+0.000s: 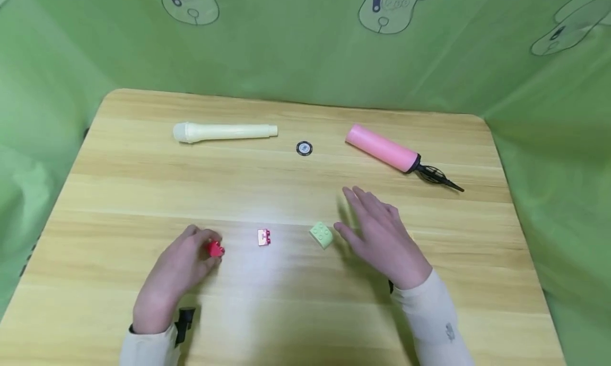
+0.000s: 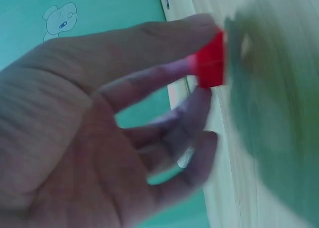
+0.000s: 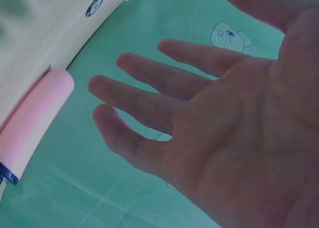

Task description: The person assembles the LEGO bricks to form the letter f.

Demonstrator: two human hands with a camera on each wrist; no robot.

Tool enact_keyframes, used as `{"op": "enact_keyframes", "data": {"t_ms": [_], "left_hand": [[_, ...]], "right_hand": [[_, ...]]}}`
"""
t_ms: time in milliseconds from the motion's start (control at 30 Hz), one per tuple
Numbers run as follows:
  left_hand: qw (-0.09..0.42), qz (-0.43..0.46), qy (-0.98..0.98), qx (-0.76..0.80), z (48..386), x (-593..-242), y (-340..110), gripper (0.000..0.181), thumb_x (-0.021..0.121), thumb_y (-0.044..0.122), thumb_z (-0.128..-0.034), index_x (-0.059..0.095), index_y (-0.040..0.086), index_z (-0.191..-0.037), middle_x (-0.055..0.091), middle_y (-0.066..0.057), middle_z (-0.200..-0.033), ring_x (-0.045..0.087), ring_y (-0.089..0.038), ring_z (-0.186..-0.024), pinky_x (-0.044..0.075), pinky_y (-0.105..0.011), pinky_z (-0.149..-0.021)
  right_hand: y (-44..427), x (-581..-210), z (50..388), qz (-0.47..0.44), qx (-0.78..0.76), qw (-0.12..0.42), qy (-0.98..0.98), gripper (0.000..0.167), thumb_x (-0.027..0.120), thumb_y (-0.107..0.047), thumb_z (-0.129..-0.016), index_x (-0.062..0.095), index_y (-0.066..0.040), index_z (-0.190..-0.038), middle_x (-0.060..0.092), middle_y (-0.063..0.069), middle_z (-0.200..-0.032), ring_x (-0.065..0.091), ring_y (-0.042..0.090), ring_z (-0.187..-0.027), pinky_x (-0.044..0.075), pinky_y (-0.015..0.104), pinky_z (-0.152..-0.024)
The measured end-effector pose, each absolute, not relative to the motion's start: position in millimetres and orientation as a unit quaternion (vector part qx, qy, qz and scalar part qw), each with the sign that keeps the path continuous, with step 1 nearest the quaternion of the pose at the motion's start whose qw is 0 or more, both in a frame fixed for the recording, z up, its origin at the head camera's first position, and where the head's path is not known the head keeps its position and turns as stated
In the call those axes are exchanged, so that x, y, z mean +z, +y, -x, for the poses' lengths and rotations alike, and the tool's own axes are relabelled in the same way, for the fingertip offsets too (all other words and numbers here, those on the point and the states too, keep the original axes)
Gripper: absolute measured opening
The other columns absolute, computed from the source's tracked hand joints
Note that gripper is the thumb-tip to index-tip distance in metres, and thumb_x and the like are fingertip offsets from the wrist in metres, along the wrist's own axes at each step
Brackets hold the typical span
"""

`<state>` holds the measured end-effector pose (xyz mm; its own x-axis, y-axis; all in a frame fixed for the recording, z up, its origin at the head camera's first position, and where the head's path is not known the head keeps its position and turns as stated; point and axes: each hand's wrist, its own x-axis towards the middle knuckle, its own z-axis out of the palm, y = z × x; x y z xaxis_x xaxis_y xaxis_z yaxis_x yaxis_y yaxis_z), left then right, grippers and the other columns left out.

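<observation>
Head view: red block (image 1: 216, 249), one, pinched between the thumb and fingertips of the left hand (image 1: 180, 265), over the left part of the wooden table (image 1: 482, 286). Right hand (image 1: 384, 241), one, fingers extended, holding nothing; thumb just beside the light green block (image 1: 321, 234), apart from it. Printed block (image 1: 263, 237), on its side between the hands, studs to the right.

Risks, as judged: the red block could slip, being small and held only at the tips; the green block could be knocked by a leftward sweep of the right thumb.

Edges: left and right, well apart from both hands; far, behind white microphone (image 1: 226, 132), round chip (image 1: 304, 148) and pink pump (image 1: 382, 147); near, out of view. Room: bare wood between blocks and far row.
</observation>
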<state>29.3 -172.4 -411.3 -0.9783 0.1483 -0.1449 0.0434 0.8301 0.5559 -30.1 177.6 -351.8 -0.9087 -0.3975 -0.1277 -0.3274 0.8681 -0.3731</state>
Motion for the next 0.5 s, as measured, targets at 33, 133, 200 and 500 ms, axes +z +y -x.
{"op": "enact_keyframes", "data": {"t_ms": [33, 133, 200, 500], "left_hand": [[0.066, -0.062, 0.953, 0.288, -28.3, -412.6, -171.4, 0.031, 0.084, 0.004, -0.0778, 0.071, 0.006, -0.106, 0.060, -0.008, -0.096, 0.058, -0.021, -0.080, 0.058, -0.039, -0.073], [-0.017, -0.100, 0.952, 0.288, -24.6, -417.1, -167.9, 0.031, 0.084, 0.004, -0.0762, 0.071, 0.007, -0.105, 0.060, -0.005, -0.095, 0.057, -0.018, -0.076, 0.056, -0.032, -0.065], [-0.066, -0.117, 0.946, 0.295, -21.8, -419.7, -165.9, 0.033, 0.082, 0.003, -0.0752, 0.070, 0.009, -0.105, 0.060, -0.003, -0.096, 0.056, -0.017, -0.075, 0.053, -0.029, -0.062], [-0.172, -0.168, 0.878, 0.414, -13.4, -421.4, -154.4, 0.037, 0.078, -0.002, -0.0765, 0.066, 0.003, -0.111, 0.059, -0.006, -0.107, 0.062, -0.019, -0.093, 0.053, -0.017, -0.086]], "right_hand": [[176.2, -352.1, 30.5, 0.190, -0.175, 0.105, 0.960, 0.070, 0.061, -0.037, -0.100, 0.032, -0.005, -0.155, 0.035, 0.024, -0.155, 0.034, 0.046, -0.141, 0.030, 0.062, -0.111], [172.0, -353.8, 30.8, 0.193, -0.176, 0.117, 0.958, 0.069, 0.060, -0.037, -0.100, 0.032, -0.005, -0.155, 0.036, 0.024, -0.155, 0.034, 0.046, -0.141, 0.030, 0.062, -0.111], [169.0, -355.1, 30.8, 0.196, -0.174, 0.121, 0.957, 0.069, 0.060, -0.038, -0.100, 0.032, -0.006, -0.155, 0.036, 0.023, -0.156, 0.034, 0.046, -0.141, 0.030, 0.061, -0.112], [155.3, -359.1, 32.5, 0.208, -0.173, 0.124, 0.955, 0.070, 0.063, -0.038, -0.099, 0.035, -0.006, -0.155, 0.037, 0.022, -0.156, 0.035, 0.045, -0.141, 0.032, 0.061, -0.111]]}}
